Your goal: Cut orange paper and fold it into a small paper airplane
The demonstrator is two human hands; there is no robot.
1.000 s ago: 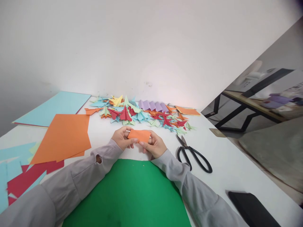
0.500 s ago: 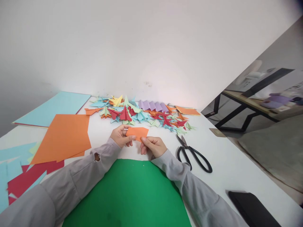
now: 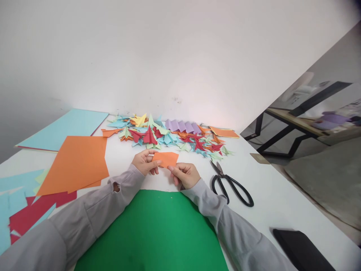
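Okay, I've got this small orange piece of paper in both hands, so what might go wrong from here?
The left hand and right hand both pinch the small orange paper, so uneven pulling might crease or tear it.

The right sleeve is close to the handles of the black-handled scissors, whose blades are parted; a sideways sweep could nudge them.

The left sleeve is near the red paper and might drag it.

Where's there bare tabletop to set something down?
Bare table shows between the scissors and the black object, and between the orange sheets and the left hand. Crowded: folded papers along the wall, red and blue sheets at left.
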